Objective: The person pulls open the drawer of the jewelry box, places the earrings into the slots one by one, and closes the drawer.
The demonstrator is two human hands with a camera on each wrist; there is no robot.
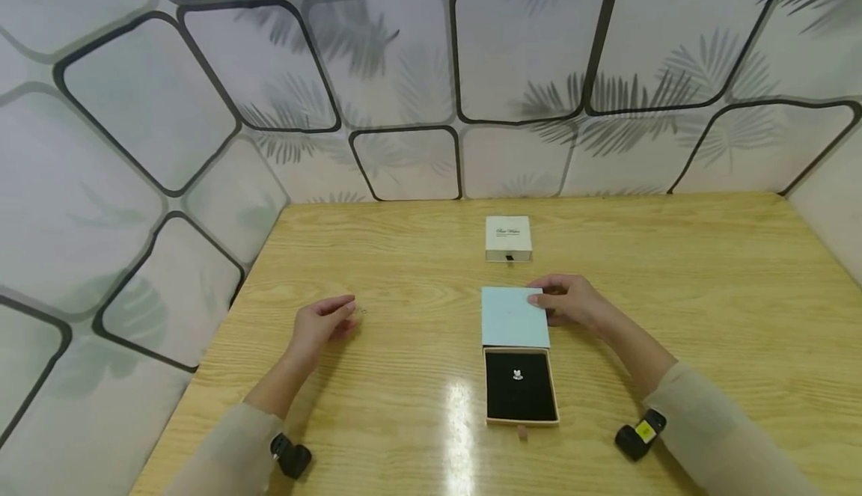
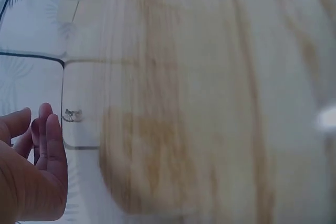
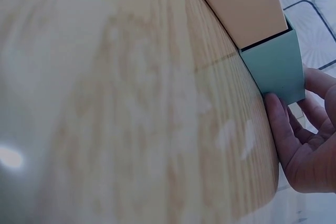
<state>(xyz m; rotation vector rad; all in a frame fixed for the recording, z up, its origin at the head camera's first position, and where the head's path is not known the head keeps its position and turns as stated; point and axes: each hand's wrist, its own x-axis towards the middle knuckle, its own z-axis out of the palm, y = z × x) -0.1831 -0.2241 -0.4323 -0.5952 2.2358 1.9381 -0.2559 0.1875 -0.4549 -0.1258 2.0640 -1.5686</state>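
A jewelry box lies on the table with its light blue sleeve [image 1: 514, 318] toward the back and its peach drawer [image 1: 556, 406] pulled out toward me. A small silvery piece [image 1: 517, 375] sits on the drawer's black insert [image 1: 501, 400]. My right hand [image 1: 569, 300] grips the sleeve at its right side; the right wrist view shows thumb and fingers on opposite sides of the sleeve's end [image 3: 275, 69]. My left hand [image 1: 322, 325] is over the left of the table, fingers fairly straight and thumb apart in the left wrist view. A tiny ring-like metal piece [image 2: 72, 115] lies just beyond its fingertips.
A white box [image 1: 508, 238] with black lettering and a dark pull tab stands behind the blue sleeve. The wood table [image 1: 404, 271] meets a patterned wall covering [image 1: 404, 159] at the back and left. Black wrist cameras [image 1: 291, 456] hang by both sleeves.
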